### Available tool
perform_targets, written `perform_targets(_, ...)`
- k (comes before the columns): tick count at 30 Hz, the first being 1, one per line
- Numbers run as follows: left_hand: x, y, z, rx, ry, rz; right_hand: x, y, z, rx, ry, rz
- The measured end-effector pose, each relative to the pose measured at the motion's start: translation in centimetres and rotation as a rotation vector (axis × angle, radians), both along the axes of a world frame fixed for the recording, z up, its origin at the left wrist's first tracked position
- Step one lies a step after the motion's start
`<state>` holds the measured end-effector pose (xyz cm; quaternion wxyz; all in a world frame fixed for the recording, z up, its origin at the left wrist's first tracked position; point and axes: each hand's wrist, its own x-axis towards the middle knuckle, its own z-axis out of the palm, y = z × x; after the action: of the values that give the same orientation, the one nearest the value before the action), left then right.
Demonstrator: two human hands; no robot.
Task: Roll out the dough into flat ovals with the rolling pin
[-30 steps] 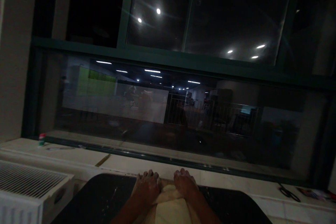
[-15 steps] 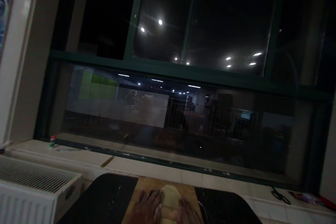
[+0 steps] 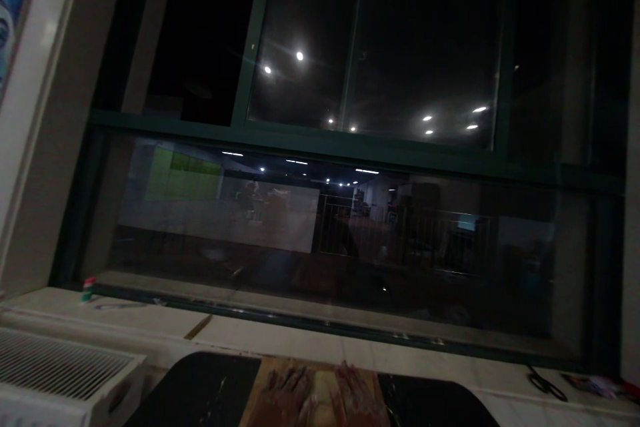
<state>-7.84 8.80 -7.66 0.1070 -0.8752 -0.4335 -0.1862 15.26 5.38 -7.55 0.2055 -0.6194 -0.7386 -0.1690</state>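
A pale, smooth lump that looks like dough (image 3: 324, 388) lies on a wooden board (image 3: 259, 388) at the bottom of the view. My left hand (image 3: 285, 392) rests along its left side, fingers stretched forward and a little apart. Along the right side lies my right hand (image 3: 359, 395), its fingers also extended and whitish at the tips. Both hands seem to touch the lump. The near part of the lump and both wrists are cut off by the lower edge, and the picture is dark and blurred.
The board lies on a black table (image 3: 200, 383) against a pale windowsill (image 3: 280, 340). A white radiator (image 3: 65, 373) stands left. On the sill are a small red-and-green tube (image 3: 88, 289) and black-handled scissors (image 3: 546, 385). A large dark window (image 3: 320, 213) rises behind.
Both hands have moved forward along the lump, the right more plainly, so less of its far end sticks out past the fingers. The view has tilted slightly upward.
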Motion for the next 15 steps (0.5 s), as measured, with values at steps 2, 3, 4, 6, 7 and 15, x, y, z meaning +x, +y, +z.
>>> perform_targets(2,0.8,0.4,1.6,-0.015,0.035,0.032,-0.1,1.7,1.2,-0.059,-0.086,0.008)
perform_targets(3,1.0,0.6,2.4,-0.019,0.062,0.038,-0.2,2.4,1.8,-0.063,-0.137,0.016)
perform_targets(4,1.1,0.9,3.0,-0.023,0.094,0.035,-0.3,2.9,2.3,-0.051,-0.183,0.017)
perform_targets(6,1.2,1.6,3.9,-0.031,0.14,0.023,-0.5,4.0,3.2,-0.019,-0.243,-0.001)
perform_targets(7,1.2,2.1,4.2,-0.033,0.147,0.028,-0.6,4.7,3.5,-0.02,-0.253,-0.014)
perform_targets(15,1.9,6.7,4.9,-0.058,0.053,0.281,-1.1,11.7,4.3,-0.133,-0.144,0.001)
